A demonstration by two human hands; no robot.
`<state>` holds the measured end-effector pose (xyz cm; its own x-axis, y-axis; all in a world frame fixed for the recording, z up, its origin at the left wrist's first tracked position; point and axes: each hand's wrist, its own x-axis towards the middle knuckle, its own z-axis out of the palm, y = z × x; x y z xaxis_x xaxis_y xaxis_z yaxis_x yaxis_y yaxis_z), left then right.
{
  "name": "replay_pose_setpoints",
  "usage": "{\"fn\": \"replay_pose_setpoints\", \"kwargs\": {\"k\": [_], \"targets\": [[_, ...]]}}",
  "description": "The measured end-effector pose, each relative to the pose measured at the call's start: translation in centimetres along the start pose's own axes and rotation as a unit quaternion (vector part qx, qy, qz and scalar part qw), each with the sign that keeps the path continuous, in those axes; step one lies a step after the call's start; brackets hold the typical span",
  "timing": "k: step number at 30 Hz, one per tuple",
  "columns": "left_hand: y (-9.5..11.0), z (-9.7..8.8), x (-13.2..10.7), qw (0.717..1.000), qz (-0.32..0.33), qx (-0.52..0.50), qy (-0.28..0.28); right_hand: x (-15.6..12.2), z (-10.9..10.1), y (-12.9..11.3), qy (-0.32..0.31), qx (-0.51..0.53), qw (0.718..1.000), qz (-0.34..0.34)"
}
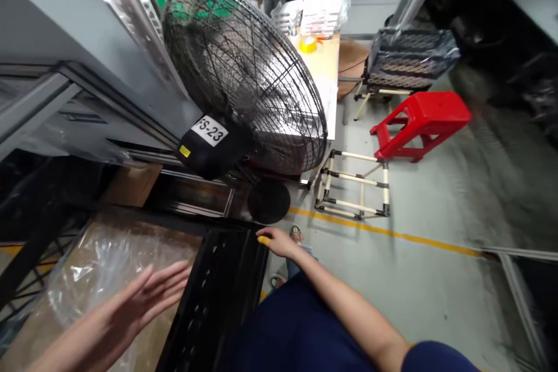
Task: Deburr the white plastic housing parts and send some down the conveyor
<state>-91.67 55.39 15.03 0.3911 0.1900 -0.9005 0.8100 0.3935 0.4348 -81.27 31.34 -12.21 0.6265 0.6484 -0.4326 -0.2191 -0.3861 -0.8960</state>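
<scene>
Above clear plastic [104, 253] in the black crate [218, 285], the left hand [139, 299] is held spread and empty, while the right hand's [278, 242] grip at the rim cannot be told; crate handling seems underway, a firmer hold called for.

Black fan [246, 84] — red stool [436, 109]

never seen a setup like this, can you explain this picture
No robot here: one head-worn camera looks down at a person's own bare hands. The open left hand holds nothing visible, above clear crinkled plastic film over a flat brown surface in a black rigid container. The right hand, a yellow wrap on one digit, is at that container's edge; whether it grips is unclear. Beyond stands a round black wire-caged fan, and a pale worktable behind it bears a yellow tape roll.
</scene>
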Motion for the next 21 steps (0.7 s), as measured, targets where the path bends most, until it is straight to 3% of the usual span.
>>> {"fn": "replay_pose_setpoints", "kwargs": {"k": [3, 5, 8, 14, 18, 21], "targets": [[3.6, 5.2, 1.9, 0.997, -0.061, -0.048, 0.007, 2.6, -1.3, -1.9, -0.023, 0.028, 0.999, -0.033], [5.1, 7.2, 2.8, 0.995, -0.085, -0.056, -0.006, 4.6, -1.8, -3.0, -0.061, 0.047, 0.996, -0.045], [5.7, 7.6, 3.8, 0.994, -0.100, -0.031, -0.009, 7.6, -1.4, -4.2, -0.127, 0.067, 0.989, -0.041], [5.3, 7.3, 5.2, 0.991, -0.101, -0.040, 0.083, 11.6, -0.1, -6.0, -0.238, 0.068, 0.969, 0.010], [5.0, 8.4, 5.4, 0.986, -0.085, -0.125, 0.070, 12.2, 0.0, -6.9, -0.270, 0.049, 0.960, 0.055], [4.6, 8.8, 5.4, 0.977, -0.112, -0.179, 0.037, 11.8, 0.5, -7.8, -0.266, 0.014, 0.960, 0.087]]}}
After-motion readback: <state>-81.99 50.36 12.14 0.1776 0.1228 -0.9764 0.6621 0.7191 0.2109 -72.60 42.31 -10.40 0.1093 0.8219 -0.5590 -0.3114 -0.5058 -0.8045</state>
